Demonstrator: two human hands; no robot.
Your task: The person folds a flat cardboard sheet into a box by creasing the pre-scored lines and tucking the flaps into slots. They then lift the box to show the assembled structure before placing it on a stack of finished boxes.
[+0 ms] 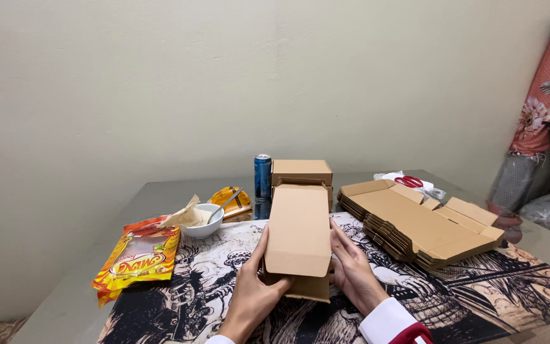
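1. A brown cardboard box (298, 232), partly folded, stands near the front middle of the table on a black-and-white printed mat (479, 286). Its long lid flap is raised and leans toward the camera, hiding the inside.
2. The left hand (254, 294) grips the box's left side: the thumb runs up the edge of the flap, and the other fingers curl round the lower corner, pressed against the cardboard.
3. The right hand (354, 271) lies flat against the right side, fingers together and pointing up along the wall (the fingertips touch the flap's edge). A white cuff with a red band (394, 325) shows at that wrist.
4. Just behind the held box stand two finished boxes (302, 173), one stacked on the other, closed.
5. To the left of that stack is a blue drink can (263, 176), upright.
6. To the right, a stack of flat unfolded box blanks (415, 223) rests on the mat, near the right hand but apart from it.
7. Behind the blanks lies something white with a red part (412, 182); I cannot tell what it is.
8. On the left, a white bowl (206, 223) holds a spoon and a crumpled paper, with a yellow wrapper (232, 200) just behind it.
9. In front of the bowl lies a yellow and red snack packet (138, 257), overlapping the mat's left edge on the grey table (160, 194).
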